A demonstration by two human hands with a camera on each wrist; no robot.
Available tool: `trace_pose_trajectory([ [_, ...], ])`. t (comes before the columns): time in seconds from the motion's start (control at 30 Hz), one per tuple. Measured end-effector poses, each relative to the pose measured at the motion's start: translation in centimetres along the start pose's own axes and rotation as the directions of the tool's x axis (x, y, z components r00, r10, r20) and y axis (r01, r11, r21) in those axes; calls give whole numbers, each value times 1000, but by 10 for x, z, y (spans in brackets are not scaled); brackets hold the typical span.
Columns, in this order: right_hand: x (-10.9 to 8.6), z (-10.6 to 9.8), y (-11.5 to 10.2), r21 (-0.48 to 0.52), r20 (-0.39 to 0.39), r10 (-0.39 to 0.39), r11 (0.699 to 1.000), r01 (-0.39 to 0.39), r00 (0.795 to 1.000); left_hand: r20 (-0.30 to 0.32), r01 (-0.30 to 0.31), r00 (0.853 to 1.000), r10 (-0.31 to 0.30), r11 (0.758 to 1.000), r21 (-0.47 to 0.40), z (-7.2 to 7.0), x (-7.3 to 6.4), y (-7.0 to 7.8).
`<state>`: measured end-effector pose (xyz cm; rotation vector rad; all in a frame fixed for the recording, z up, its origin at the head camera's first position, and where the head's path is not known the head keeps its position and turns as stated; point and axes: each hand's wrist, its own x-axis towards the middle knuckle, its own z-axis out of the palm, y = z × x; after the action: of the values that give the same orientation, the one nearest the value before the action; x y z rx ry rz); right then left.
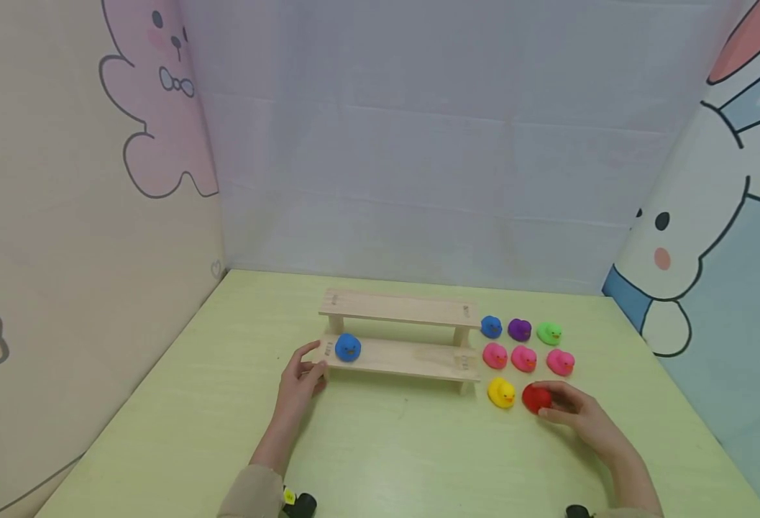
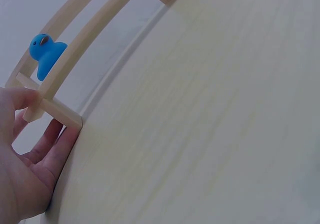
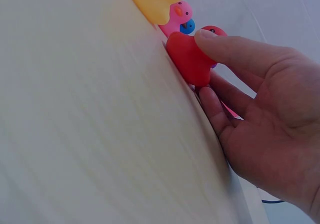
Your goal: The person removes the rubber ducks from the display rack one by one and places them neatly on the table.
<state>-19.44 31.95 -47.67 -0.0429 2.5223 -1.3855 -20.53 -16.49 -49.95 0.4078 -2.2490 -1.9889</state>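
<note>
My right hand (image 1: 583,417) has its thumb and fingers around a red rubber duck (image 3: 189,58) at the table's right front; the thumb lies against its head in the right wrist view. A yellow duck (image 1: 501,393) sits just left of it. At the left, my left hand (image 1: 300,381) grips the end of a two-tier wooden shelf (image 1: 399,357), thumb at the lower board and fingers by its support. Close to that hand, a blue duck (image 1: 348,348) stands upright on the lower board's left end, also seen in the left wrist view.
Behind the red duck, three pink ducks (image 1: 524,359) form a row. Farther back stand another blue duck (image 1: 491,326), a purple duck (image 1: 519,330) and a green duck (image 1: 550,333). The shelf's upper board (image 1: 399,308) holds no ducks. Cloth walls (image 1: 418,144) bound the table.
</note>
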Motion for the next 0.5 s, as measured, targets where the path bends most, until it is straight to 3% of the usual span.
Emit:
trace_pose_trajectory([
  [0.5,0,-2,2,-3,14,4,1000,-4,1000,-5,6,1000,-6,1000,-2,0,-1,0],
])
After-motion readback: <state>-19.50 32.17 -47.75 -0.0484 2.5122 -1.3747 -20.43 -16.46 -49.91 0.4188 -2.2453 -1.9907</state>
